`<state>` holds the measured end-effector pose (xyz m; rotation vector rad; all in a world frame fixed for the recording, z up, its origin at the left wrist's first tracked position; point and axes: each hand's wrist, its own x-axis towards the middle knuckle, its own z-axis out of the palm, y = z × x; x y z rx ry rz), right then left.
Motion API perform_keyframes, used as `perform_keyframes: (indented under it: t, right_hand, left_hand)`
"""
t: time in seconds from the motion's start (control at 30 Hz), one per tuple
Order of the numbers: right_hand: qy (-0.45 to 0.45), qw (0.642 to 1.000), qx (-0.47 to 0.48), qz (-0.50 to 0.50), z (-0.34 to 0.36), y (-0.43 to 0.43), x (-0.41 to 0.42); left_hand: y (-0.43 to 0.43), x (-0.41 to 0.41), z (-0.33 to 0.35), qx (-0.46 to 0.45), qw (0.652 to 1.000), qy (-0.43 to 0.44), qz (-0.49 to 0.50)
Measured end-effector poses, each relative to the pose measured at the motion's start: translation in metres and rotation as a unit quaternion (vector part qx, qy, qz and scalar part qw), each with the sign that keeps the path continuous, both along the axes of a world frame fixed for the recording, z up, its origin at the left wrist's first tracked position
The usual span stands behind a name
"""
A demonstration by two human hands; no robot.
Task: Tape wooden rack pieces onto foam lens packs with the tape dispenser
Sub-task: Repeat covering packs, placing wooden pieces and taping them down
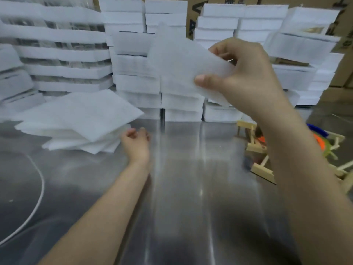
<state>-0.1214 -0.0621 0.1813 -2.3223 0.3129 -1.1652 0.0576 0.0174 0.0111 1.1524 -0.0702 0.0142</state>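
Note:
My right hand (246, 73) is raised over the steel table (181, 188) and pinches a thin white foam sheet (177, 60) between thumb and fingers. My left hand (136, 142) hovers low beside a loose pile of white foam sheets (80, 119), its fingers loosely curled and holding nothing. Wooden rack pieces (261, 167) lie in a heap at the right, partly hidden by my right forearm. Among them shows an orange, green and blue object (321, 138), mostly hidden. Stacked foam lens packs (139, 81) fill the back of the table.
More white foam packs (298, 44) are stacked at the back right and clear-and-white packs (63, 54) at the back left. Cardboard boxes (342, 73) stand behind them. A white cable (38, 197) curves across the left of the table.

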Motion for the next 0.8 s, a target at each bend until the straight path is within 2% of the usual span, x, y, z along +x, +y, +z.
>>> perform_keyframes:
  t: [0.1,0.2,0.3,0.37,0.43,0.5,0.57,0.6,0.67,0.73,0.8]
  right_hand:
    - [0.027,0.998,0.009,0.063,-0.023,0.019,-0.028]
    - [0.064,0.995,-0.04,0.067,-0.077,0.026,-0.041]
    - [0.204,0.972,-0.115,0.011,-0.132,0.014,-0.043]
    - [0.282,0.949,-0.135,0.023,-0.148,-0.001,-0.042]
    - [0.231,0.963,-0.091,0.103,-0.154,-0.02,-0.038]
    - [0.089,0.982,0.04,0.165,-0.155,-0.033,-0.032]
    - [-0.057,0.969,0.187,0.149,-0.163,-0.047,-0.024]
    - [-0.1,0.959,0.239,0.114,-0.167,-0.053,-0.019]
    - [-0.128,0.934,0.329,0.05,-0.173,-0.064,-0.008]
    - [-0.136,0.907,0.397,0.027,-0.173,-0.072,-0.001]
    - [-0.145,0.895,0.42,0.039,-0.173,-0.077,0.002]
  left_hand:
    - [0.02,0.028,0.007,-0.079,0.996,0.048,0.012]
    - [0.027,0.033,0.007,-0.06,0.995,0.073,-0.011]
    - [0.028,0.031,0.01,-0.086,0.992,0.094,0.022]
    - [0.026,0.024,0.012,-0.112,0.988,0.097,0.034]
    - [0.025,0.014,0.016,-0.115,0.99,0.076,0.042]
    - [0.022,0.002,0.022,-0.126,0.991,0.043,0.031]
    - [0.02,-0.01,0.028,-0.169,0.985,0.017,-0.026]
    - [0.019,-0.015,0.03,-0.198,0.977,0.005,-0.076]
    - [0.019,-0.022,0.032,-0.216,0.96,-0.025,-0.177]
    - [0.019,-0.027,0.03,-0.134,0.965,-0.082,-0.209]
    - [0.019,-0.031,0.027,-0.054,0.97,-0.129,-0.198]
